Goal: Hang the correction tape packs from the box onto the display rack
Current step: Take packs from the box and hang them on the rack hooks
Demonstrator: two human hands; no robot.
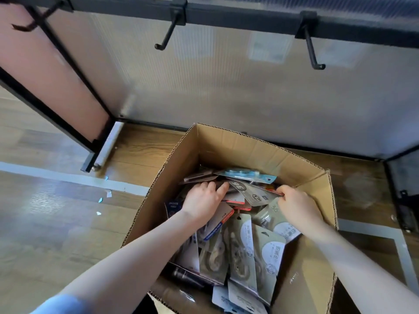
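An open cardboard box [254, 152] stands on the floor, filled with several correction tape packs [244, 243] lying jumbled. Both my hands are inside it. My left hand [204, 199] lies on the heap with fingers stretched forward, touching the packs. My right hand [294, 205] pinches the edge of a grey pack [255, 193] near the box's right wall. A blue pack [246, 174] lies at the far side of the heap. Above, the display rack's black rail [249, 15] carries bare hooks [166, 38] [313, 53].
The rack has a translucent back panel [204, 87] and black frame legs [90, 164] on a wooden floor. Pale tape lines [68, 177] and small paper scraps [106, 196] mark the floor left of the box. A third hook [29, 24] shows top left.
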